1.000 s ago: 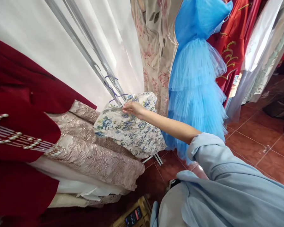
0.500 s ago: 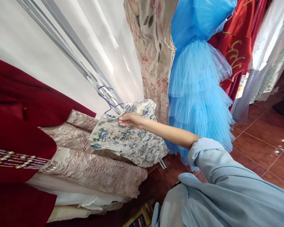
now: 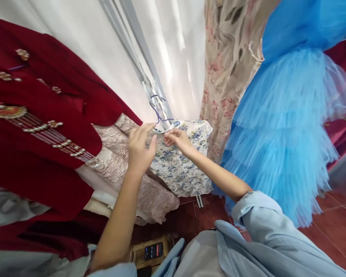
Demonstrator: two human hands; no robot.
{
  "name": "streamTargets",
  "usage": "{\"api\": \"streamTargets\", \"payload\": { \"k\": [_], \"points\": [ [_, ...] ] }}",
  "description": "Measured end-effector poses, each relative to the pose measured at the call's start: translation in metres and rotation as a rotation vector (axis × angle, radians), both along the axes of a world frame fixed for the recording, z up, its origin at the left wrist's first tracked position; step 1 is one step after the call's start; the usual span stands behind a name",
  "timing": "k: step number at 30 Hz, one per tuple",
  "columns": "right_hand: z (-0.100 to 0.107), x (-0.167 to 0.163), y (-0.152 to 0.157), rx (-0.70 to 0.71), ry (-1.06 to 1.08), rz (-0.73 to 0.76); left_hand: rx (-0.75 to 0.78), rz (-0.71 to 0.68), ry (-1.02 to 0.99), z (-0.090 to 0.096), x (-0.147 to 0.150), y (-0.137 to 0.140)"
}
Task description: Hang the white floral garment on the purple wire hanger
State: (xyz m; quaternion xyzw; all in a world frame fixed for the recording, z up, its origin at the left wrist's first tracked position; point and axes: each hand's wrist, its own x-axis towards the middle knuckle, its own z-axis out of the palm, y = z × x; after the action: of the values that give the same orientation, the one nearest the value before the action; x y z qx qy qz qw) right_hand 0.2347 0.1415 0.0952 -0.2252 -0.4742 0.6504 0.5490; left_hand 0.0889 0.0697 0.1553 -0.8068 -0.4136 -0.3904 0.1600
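A small white dress with blue flowers [image 3: 187,165] hangs in front of me on a purple hanger [image 3: 159,114]. At its neckline my right hand [image 3: 177,139] is closed, fingertips pinching the fabric edge. My left hand [image 3: 141,148] is raised on the dress's left side, thumb and fingers apart, close to the neckline. Whether its fingertips touch the cloth or the hanger I cannot tell. Behind the left forearm hangs a pink brocade garment [image 3: 158,196].
Dark red garments with beaded trim [image 3: 60,111] hang at the left. A beige floral dress [image 3: 219,80] and a blue tulle dress [image 3: 279,142] hang at the right. Below, a phone [image 3: 153,251] lies on a wooden surface [image 3: 137,254]. Red floor tiles [image 3: 210,211] show underneath.
My left hand has come into view and risen to the dress's neckline. The right hand stays at the neckline. The view has swung left, so the garments appear farther right.
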Motion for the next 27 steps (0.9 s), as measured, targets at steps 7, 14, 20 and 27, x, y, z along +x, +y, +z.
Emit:
{"api": "streamTargets", "payload": {
  "k": [7,14,20,27],
  "points": [
    [0.003,-0.002,0.004,0.069,-0.060,-0.084,-0.073,0.098,0.180,-0.001,-0.006,0.040],
    [-0.009,-0.006,-0.001,0.008,0.054,-0.038,-0.036,0.094,-0.082,-0.015,0.011,0.033],
    [-0.009,-0.006,-0.001,0.091,-0.012,-0.060,-0.034,0.097,-0.250,-0.025,0.017,0.031],
    [-0.009,0.005,-0.009,0.267,-0.091,-0.230,-0.053,0.062,-0.228,-0.037,0.023,0.027]
  ]
}}
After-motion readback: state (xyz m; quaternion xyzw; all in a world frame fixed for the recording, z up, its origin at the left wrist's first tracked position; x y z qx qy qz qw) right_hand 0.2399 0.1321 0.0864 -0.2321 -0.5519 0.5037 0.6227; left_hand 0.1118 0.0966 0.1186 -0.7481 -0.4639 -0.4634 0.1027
